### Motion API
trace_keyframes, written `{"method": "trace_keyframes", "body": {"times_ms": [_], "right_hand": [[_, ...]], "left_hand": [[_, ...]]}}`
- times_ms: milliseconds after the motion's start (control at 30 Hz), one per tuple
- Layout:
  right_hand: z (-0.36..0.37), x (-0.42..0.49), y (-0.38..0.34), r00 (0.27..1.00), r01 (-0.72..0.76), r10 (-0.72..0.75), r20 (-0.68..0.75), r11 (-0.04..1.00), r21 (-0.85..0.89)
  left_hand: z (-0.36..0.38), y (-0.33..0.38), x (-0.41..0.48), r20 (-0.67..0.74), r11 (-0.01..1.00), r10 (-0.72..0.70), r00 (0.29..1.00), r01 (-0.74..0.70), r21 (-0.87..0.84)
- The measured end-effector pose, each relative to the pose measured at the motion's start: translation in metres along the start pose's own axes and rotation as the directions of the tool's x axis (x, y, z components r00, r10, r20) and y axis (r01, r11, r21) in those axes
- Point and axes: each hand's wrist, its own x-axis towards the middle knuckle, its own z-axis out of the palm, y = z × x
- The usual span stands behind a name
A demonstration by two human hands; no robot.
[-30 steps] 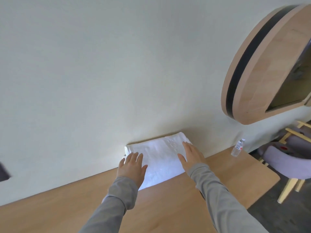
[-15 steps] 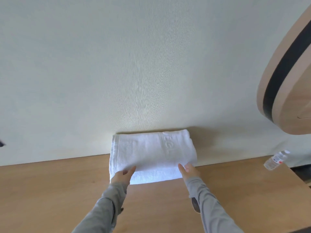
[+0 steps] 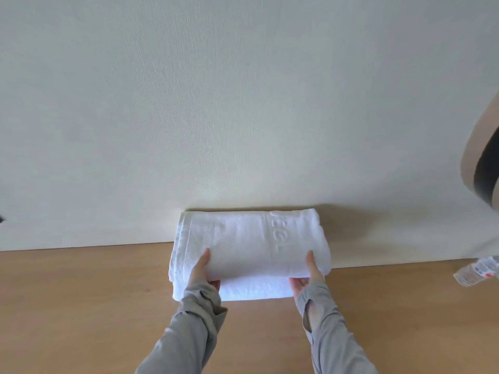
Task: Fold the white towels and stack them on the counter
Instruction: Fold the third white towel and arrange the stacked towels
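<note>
A folded white towel (image 3: 243, 238) lies on the wooden counter (image 3: 81, 306), its far edge against the pale wall. Raised lettering shows on its top layer. My left hand (image 3: 201, 273) grips the near edge of the top layer on the left, thumb on top and fingers tucked under. My right hand (image 3: 306, 276) holds the same edge on the right in the same way. The gripped layer is lifted a little above a lower white layer (image 3: 256, 290) that stays flat on the counter. Both forearms wear grey sleeves.
A clear plastic bottle (image 3: 478, 271) lies on the counter at the far right edge of view. A round wooden frame with a dark band (image 3: 483, 163) hangs on the wall at the right. Bare wood runs left and right of the towel.
My hands went from lying flat on top of the towel to gripping its near edge and lifting the top layer. The view turned left, so the chairs are out of sight.
</note>
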Motion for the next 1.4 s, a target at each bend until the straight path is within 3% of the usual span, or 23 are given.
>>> {"method": "trace_keyframes", "body": {"times_ms": [400,667,1000,1400], "right_hand": [[0.020,0.003,-0.010,0.998,-0.054,0.054,0.021,0.998,0.008],[0.043,-0.030,-0.012,0.978,-0.008,-0.025,0.208,0.988,0.155],[0.099,-0.102,0.028,0.924,-0.004,0.011,0.382,1.000,-0.017],[0.197,-0.225,0.180,0.767,-0.058,0.229,0.599,0.955,-0.292]], "left_hand": [[0.014,0.005,-0.006,-0.061,0.996,0.061,0.996,-0.064,-0.056],[0.020,0.031,-0.033,-0.057,0.992,0.084,0.995,-0.089,-0.084],[-0.031,0.104,-0.094,-0.093,0.925,0.252,0.963,-0.268,-0.270],[-0.189,0.224,-0.187,-0.336,0.686,0.410,0.848,-0.530,-0.498]]}}
